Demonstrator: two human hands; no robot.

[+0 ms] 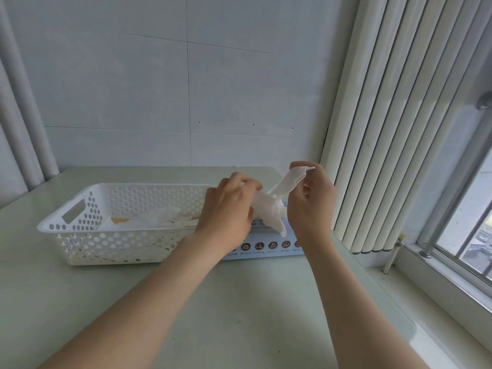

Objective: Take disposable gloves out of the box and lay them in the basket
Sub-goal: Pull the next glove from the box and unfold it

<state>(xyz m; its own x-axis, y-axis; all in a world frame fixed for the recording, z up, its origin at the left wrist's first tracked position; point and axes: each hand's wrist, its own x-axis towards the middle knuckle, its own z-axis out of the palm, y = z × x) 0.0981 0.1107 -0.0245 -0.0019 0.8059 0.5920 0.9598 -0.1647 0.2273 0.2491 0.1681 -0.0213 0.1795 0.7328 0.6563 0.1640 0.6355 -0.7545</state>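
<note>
Above box (266,250), left hand (226,211), right hand (312,206) pinch glove (269,210)

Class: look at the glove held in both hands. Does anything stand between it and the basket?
Nothing visible does. The glove, pinched by the left hand and right hand, hangs just right of the open-topped basket; only the holding left hand lies between.

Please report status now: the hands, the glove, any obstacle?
Left hand and right hand both pinch one glove, above box. Basket at left, other gloves already inside. Path to basket open.
</note>
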